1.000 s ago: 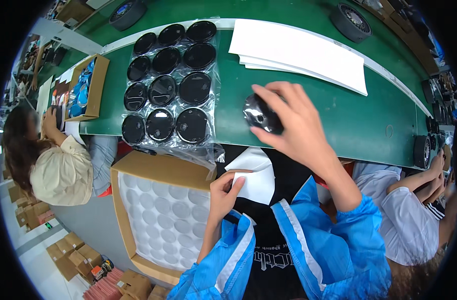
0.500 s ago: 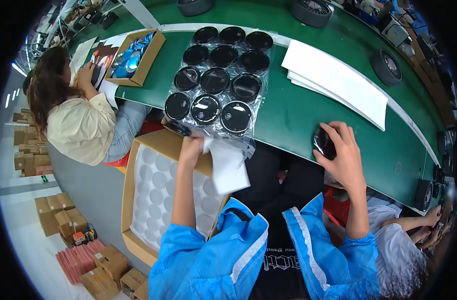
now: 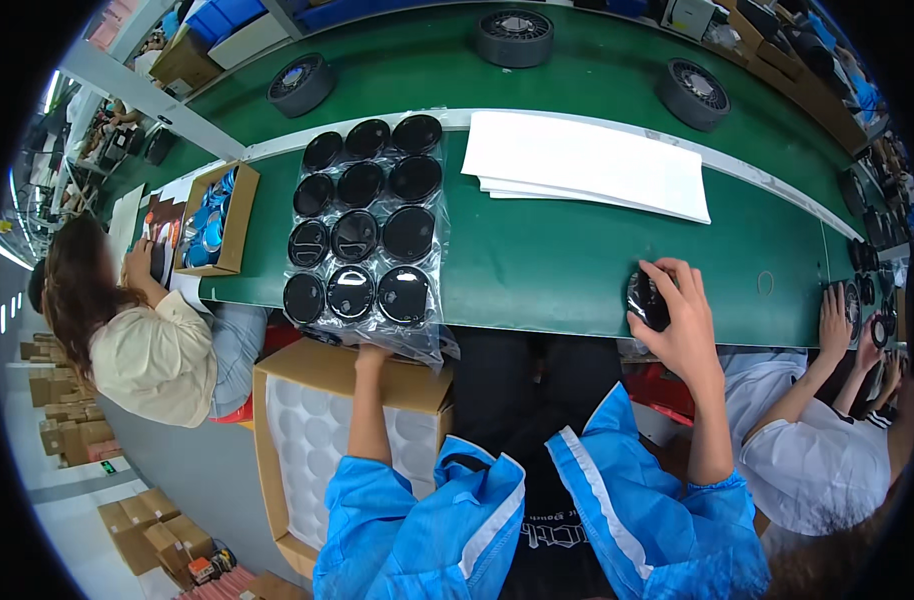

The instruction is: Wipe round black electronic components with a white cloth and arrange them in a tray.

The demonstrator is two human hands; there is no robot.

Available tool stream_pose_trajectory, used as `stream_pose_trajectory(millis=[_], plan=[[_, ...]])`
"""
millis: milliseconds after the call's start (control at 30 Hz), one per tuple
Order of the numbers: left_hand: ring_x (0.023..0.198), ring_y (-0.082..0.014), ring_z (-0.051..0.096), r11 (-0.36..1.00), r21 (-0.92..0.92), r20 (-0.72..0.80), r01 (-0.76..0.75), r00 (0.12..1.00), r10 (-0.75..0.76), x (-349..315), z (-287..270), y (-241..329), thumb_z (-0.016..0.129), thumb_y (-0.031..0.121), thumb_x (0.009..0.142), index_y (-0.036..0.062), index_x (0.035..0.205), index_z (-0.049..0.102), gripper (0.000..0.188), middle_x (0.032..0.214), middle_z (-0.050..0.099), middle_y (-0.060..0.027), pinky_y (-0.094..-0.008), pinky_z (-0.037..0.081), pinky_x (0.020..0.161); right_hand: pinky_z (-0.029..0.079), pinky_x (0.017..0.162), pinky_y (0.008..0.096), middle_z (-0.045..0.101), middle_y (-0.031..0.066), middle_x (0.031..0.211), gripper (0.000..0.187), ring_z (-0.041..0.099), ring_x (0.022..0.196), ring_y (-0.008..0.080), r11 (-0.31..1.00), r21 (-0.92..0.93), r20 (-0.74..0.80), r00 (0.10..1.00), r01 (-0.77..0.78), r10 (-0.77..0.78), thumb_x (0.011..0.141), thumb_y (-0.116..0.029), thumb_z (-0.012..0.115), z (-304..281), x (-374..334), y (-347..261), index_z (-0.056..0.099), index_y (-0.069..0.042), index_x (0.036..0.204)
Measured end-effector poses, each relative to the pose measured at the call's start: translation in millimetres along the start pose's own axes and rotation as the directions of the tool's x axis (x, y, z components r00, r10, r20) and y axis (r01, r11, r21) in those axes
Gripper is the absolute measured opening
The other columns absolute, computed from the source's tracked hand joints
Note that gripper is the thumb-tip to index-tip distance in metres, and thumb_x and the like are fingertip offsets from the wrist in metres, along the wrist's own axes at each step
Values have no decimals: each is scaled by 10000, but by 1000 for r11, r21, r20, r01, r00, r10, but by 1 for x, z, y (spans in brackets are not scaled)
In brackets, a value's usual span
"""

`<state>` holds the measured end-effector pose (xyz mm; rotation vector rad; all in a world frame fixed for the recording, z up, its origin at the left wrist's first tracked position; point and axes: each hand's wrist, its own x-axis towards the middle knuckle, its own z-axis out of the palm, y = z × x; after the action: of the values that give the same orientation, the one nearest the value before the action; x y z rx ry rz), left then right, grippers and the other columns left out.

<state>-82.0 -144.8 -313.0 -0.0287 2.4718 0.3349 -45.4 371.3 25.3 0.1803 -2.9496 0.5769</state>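
Note:
Over the right part of the bench, my right hand (image 3: 685, 325) is closed, fingers and thumb around a glossy black round piece (image 3: 644, 300). It looks like the round black caps nearby; its far side is hidden by my fingers. My left hand (image 3: 372, 354) reaches under the front edge of the bench, and its fingers are hidden below the film. Above it, several glossy black round caps (image 3: 408, 233) lie in rows on clear plastic film (image 3: 435, 330) that hangs over the edge. An open cardboard box (image 3: 275, 470) stands below, showing a white layer with round shapes (image 3: 322, 430).
White sheets (image 3: 587, 165) lie stacked on the green bench (image 3: 537, 270). Farther left is a cardboard tray (image 3: 239, 225) of blue round pieces. Grey wheel-like parts (image 3: 515, 40) sit beyond the white rail (image 3: 757, 178). One person (image 3: 157, 350) sits at left, others (image 3: 807, 430) at right.
The view has turned, shifting the bench scene. My left hand has gone under the bench edge, and the white sheet beside it is out of sight. My right hand still grips the black piece.

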Motion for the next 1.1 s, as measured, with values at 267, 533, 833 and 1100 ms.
stream_pose_trajectory(millis=[267, 533, 833, 1100], plan=[[1386, -430, 603, 960, -280, 30, -32, 999, 42, -27, 8, 85, 617, 543, 999, 26, 1372, 706, 644, 1429, 685, -255, -489, 461, 1157, 523, 1056, 474, 595, 159, 1332, 661, 585, 1224, 393, 998, 61, -39, 999, 16, -13, 748, -133, 854, 0, -1, 8, 682, -24, 1376], [1170, -424, 689, 922, -369, -341, -113, 940, -21, -43, 164, -101, 612, 375, 1041, -27, 1191, 717, 442, 1250, 736, -268, -502, 532, 1018, 521, 1068, 462, 627, 164, 1303, 705, 603, 1212, 390, 960, 243, 9, 989, 142, -149, 740, -132, 841, -5, 15, -8, 656, -37, 1414], [1278, -348, 653, -818, -489, -399, -301, 912, -97, -141, -35, 24, 540, 522, 1107, 116, 1416, 637, 519, 1412, 710, -79, -556, 508, 1112, 509, 1093, 451, 654, 171, 1312, 716, 625, 1231, 365, 993, 68, -229, 967, -100, 113, 781, -165, 847, -28, 44, 104, 627, -40, 1450], [1415, -266, 581, -805, -349, -590, -479, 780, -209, -194, -54, 67, 567, 543, 1112, 127, 1530, 579, 590, 1529, 641, -92, -501, 450, 1222, 486, 1142, 451, 657, 192, 1331, 747, 629, 1266, 375, 991, 103, -169, 980, -84, 100, 817, -174, 862, -13, 65, 127, 590, -31, 1497]])
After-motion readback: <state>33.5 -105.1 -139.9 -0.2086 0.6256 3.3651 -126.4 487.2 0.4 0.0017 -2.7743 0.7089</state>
